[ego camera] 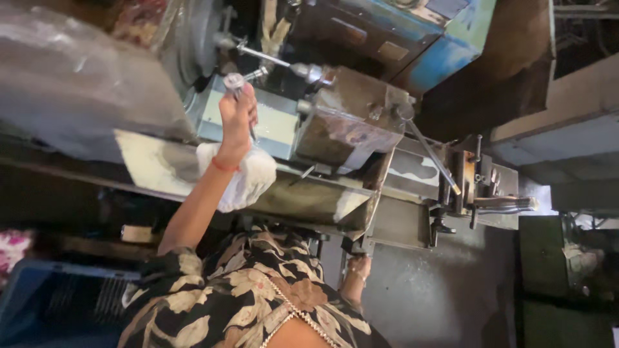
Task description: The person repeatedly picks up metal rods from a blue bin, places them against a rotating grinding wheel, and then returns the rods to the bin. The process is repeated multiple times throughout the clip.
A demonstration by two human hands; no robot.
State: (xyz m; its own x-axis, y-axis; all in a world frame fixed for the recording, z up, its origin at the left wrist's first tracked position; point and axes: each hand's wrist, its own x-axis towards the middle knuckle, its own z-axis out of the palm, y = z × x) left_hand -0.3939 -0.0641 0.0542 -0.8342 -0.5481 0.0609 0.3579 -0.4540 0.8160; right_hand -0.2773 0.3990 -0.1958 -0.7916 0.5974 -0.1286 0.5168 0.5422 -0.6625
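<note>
Fingers (240,108) of the raised hand (235,122) clenched around a slim metal handle (236,87), thumb side up, gripping just below its round knob end. Looks like bare steel: stiff, hard, probably cool and a little oily, so likely slippery unless gripped firmly; not fragile. Best taken low on the shank, where the fist sits now, with the knob as a stop against sliding off. Which hand this is, left or right, cannot be told for sure; judged the left from the arm's run up from the patterned sleeve (187,277). Orange band (224,165) at the wrist; white cloth (248,180) bunched just beside the forearm, touching it. Other hand (358,270) lower down, near the machine's underside, mostly hidden; grip cannot be told. Further out, the lathe-like machine (342,129): grey-blue body, a second chrome lever (271,59) near the held handle, a worn metal tray (309,200) beneath, a long lever (432,154) slanting toward a clamp block (467,180). Blue crate (39,296) at the lower edge.
</note>
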